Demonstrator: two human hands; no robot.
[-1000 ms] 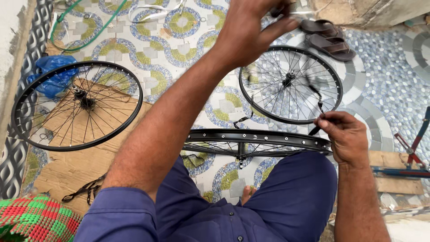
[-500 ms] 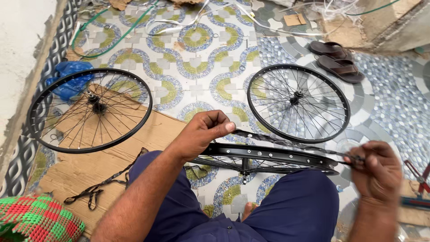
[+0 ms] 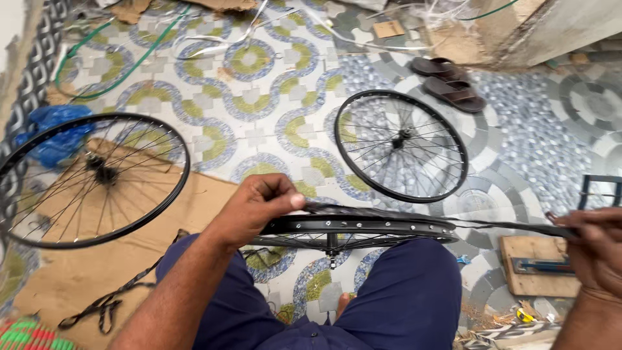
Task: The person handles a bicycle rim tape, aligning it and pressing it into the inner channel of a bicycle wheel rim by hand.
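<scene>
Rim strip (image 3: 414, 218), a thin black band, runs taut above the bare wheel rim (image 3: 363, 228) resting across the seated person's lap. Left hand (image 3: 256, 207) pinches one end against the rim's near edge; right hand (image 3: 593, 249) is closed around the other end, held out well past the rim. By my reading, only the starting end is placed; the rest is not yet seated. Two spoked wheels (image 3: 402, 146) lie apart on the tiled floor (image 3: 259, 97).
</scene>
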